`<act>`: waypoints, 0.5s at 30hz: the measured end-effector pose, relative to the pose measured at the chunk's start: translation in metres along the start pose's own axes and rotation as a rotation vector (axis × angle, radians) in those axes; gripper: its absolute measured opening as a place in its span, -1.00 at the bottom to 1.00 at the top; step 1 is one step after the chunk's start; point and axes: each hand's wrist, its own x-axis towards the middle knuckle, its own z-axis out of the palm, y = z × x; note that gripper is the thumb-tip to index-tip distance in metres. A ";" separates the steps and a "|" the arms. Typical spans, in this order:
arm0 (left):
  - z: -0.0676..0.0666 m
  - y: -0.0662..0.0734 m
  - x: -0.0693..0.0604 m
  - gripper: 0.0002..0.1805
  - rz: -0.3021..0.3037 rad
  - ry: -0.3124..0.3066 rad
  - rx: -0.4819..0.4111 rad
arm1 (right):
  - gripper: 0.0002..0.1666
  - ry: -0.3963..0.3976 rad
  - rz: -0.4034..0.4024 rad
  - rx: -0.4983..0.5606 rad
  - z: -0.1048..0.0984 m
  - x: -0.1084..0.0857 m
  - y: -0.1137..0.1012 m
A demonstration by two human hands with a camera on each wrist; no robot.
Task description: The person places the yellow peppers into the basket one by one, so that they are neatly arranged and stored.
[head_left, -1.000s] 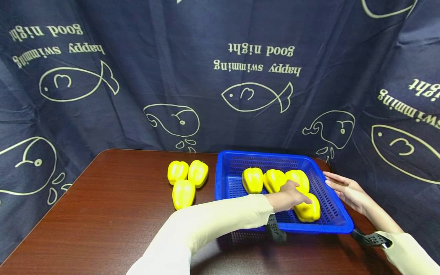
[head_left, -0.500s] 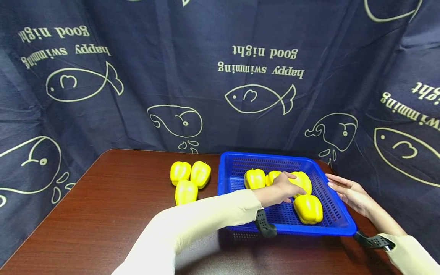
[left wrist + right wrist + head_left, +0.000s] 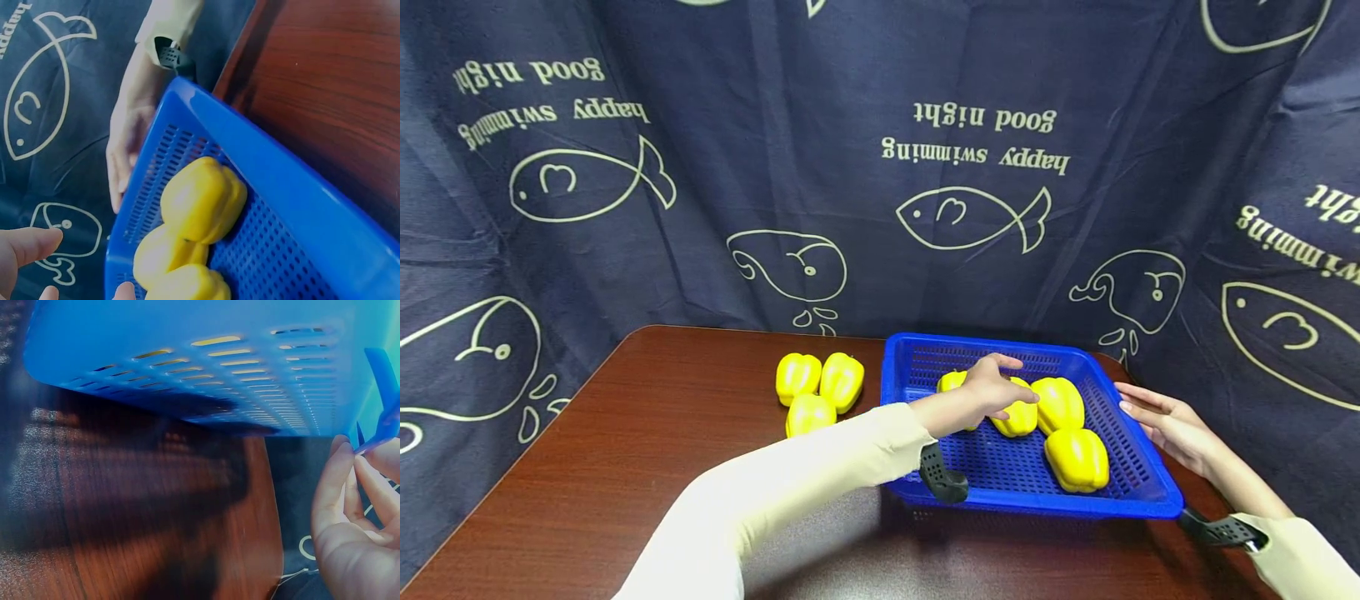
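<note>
A blue plastic basket [image 3: 1000,498] holds several yellow bell peppers [image 3: 1077,460]. Over its left half my left hand [image 3: 988,390] hovers with fingers spread, partly covering the leftmost pepper in the basket [image 3: 951,381]. Nothing is in that hand; its fingers [image 3: 28,245] show at the lower left of the left wrist view. At the basket's right side, my right hand [image 3: 1172,433] has long, nearly straight fingers touching the outside of the rim. From below, the right wrist view shows those fingertips [image 3: 340,447] against the blue rim.
Three more yellow bell peppers [image 3: 842,382] sit clustered on the brown wooden table [image 3: 647,433], left of the basket. A dark blue curtain [image 3: 820,167] with fish drawings hangs right behind the table. Black straps [image 3: 942,475] circle both wrists.
My left hand has lifted off the peppers at the basket's right and moved left, away from them. The right hand stays at the rim. The whole head view has shifted slightly.
</note>
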 end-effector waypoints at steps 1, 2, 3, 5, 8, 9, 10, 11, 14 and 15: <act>-0.003 0.000 0.000 -0.55 0.007 -0.002 0.001 | -0.53 -0.002 -0.002 0.002 0.000 0.000 0.000; -0.007 0.000 -0.001 -0.54 0.012 0.000 -0.002 | -0.53 -0.009 -0.006 0.004 0.001 0.000 0.000; -0.010 0.000 -0.001 -0.54 0.018 0.000 0.001 | -0.53 -0.010 -0.008 0.005 0.001 0.000 0.000; -0.017 -0.001 -0.001 -0.52 0.029 0.006 0.002 | -0.53 -0.008 -0.007 -0.001 0.002 -0.001 0.000; -0.027 -0.002 -0.001 -0.50 0.047 0.009 0.011 | -0.53 -0.015 -0.016 0.011 0.003 -0.001 0.000; -0.031 -0.003 -0.001 -0.49 0.057 0.006 0.018 | -0.53 -0.018 -0.020 0.018 0.003 -0.001 0.000; -0.035 -0.004 -0.002 -0.48 0.067 0.005 0.021 | -0.53 -0.027 -0.027 0.027 0.003 -0.001 0.000; -0.038 -0.005 -0.002 -0.47 0.078 0.002 0.026 | -0.52 -0.036 -0.034 0.037 0.002 -0.001 0.001; -0.049 -0.007 -0.003 -0.44 0.115 -0.008 0.044 | -0.51 -0.036 -0.043 0.039 0.003 -0.001 0.002; -0.052 -0.009 -0.004 -0.42 0.127 -0.008 0.050 | -0.51 -0.039 -0.045 0.039 0.002 -0.001 0.002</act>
